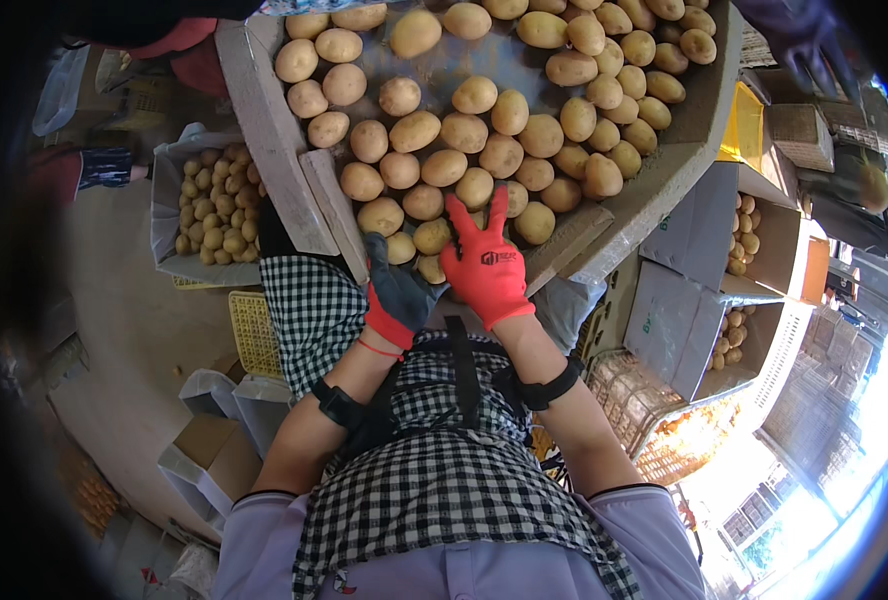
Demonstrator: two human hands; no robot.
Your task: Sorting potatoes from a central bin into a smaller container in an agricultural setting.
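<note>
Many potatoes (444, 168) lie on a sorting table with raised wooden sides (264, 135) that narrow towards me. My right hand (486, 259), in a red work glove, is palm down over the potatoes at the narrow end, with two fingers spread forward and touching or just above them. What lies under its palm is hidden. Just left of it, my left hand (402, 292), its glove's dark coated palm turned up, is beside the nearest potatoes (430, 268) at the table's mouth. Its fingers are apart, and no potato shows in it.
A lined crate of potatoes (218, 206) stands at the left, above a yellow plastic basket (255, 334). Open cardboard boxes (676, 315) holding potatoes are at the right, near a wicker-like basket (631, 397). A co-worker's gloved hand (811, 52) shows at the upper right.
</note>
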